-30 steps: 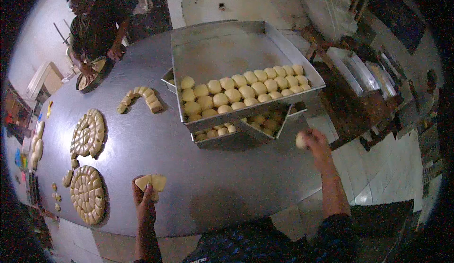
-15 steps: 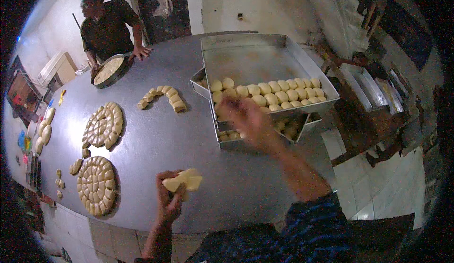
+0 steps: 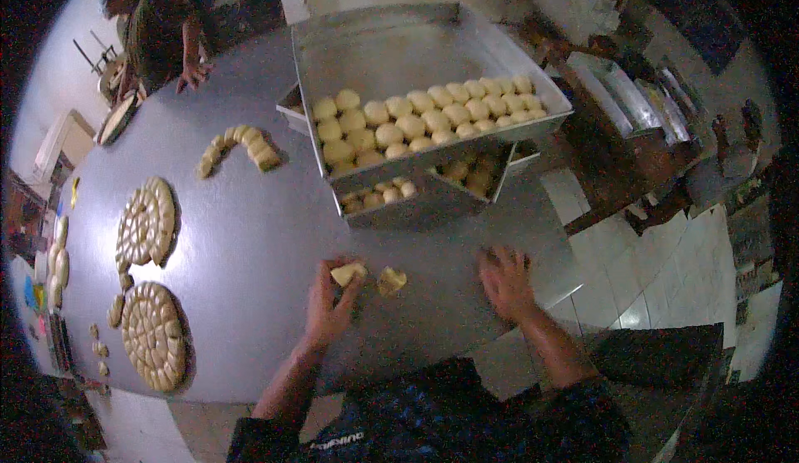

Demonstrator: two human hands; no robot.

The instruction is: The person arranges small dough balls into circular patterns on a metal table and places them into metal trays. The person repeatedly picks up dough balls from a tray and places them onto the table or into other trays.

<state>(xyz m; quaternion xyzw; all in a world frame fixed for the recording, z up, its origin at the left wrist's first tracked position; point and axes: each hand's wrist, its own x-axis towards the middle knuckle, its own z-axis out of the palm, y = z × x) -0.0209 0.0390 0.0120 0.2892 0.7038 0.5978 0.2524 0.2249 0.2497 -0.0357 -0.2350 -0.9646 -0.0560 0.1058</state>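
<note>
L hand (image 3: pixel 331 307) w/ dough pc (image 3: pixel 346 273), R hand (image 3: pixel 504 284) now off tray (image 3: pixel 383 51), grip unclear

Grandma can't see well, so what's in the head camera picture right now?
A person's left hand holds a piece of dough at a metal table, beside a loose piece, with the blurred right hand farther right. Ahead, dough balls partly fill a metal tray; two cut dough rounds lie left.

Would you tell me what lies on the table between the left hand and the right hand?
In the head view, a loose dough piece lies on the metal table between the left hand and the right hand, nearer the left.
</note>
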